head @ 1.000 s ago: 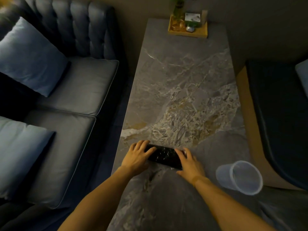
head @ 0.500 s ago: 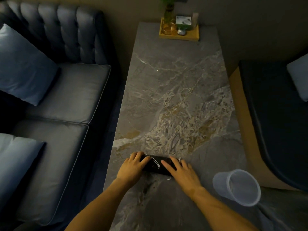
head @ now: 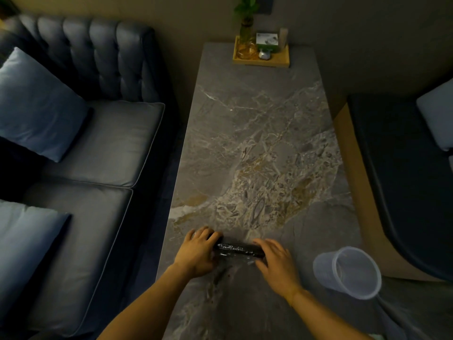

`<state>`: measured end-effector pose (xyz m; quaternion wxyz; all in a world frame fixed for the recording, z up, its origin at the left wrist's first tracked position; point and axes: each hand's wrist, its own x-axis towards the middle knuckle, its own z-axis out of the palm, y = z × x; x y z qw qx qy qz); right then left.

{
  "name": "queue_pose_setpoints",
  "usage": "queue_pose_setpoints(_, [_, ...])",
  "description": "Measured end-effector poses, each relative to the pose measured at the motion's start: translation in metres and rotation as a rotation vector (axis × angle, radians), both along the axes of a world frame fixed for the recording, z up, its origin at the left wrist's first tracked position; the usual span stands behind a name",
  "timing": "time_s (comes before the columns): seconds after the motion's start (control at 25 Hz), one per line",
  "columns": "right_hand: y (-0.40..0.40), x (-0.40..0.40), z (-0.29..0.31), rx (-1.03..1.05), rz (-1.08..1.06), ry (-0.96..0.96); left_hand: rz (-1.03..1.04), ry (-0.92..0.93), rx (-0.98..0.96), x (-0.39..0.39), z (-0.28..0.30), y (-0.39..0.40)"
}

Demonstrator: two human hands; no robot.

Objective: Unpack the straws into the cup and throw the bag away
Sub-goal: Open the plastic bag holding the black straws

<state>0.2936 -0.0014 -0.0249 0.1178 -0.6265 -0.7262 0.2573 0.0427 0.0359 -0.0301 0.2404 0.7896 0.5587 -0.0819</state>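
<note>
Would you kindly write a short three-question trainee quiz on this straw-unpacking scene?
1. True or false: the cup already holds straws.
2. Which hands touch the bag? A) left only B) right only C) both
3. Fill in: the tray sits at the table's ___ end.

Key: 1. False, the cup looks empty. 2. C, the left hand and right hand are at its two ends. 3. Far.
</note>
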Motion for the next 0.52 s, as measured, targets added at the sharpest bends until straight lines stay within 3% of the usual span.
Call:
queue_pose_setpoints(0.12, [-0.004, -0.005, 0.012, -0.297, -0.309, 0.544, 0.059, -0.011, -0.07, 0.004, 0.013, -0.008])
queue_pose_setpoints(0.2, [-0.005, -0.005, 0.021, -0.387, -0.427, 0.738, 0.156, -0.136, -0.186, 0.009, 0.026, -0.017])
queue_pose_setpoints(0.36, [-0.013, 0.001, 0.04, -0.356, -0.457, 0.834, 0.352, -0.477, -0.428, 0.021, 0.047, -0.044])
queue_pose_setpoints(0.52, [-0.024, 0.014, 0.055, -0.345, -0.337, 0.779, 0.371, -0.633, -0.445, 0.039, 0.063, -0.069])
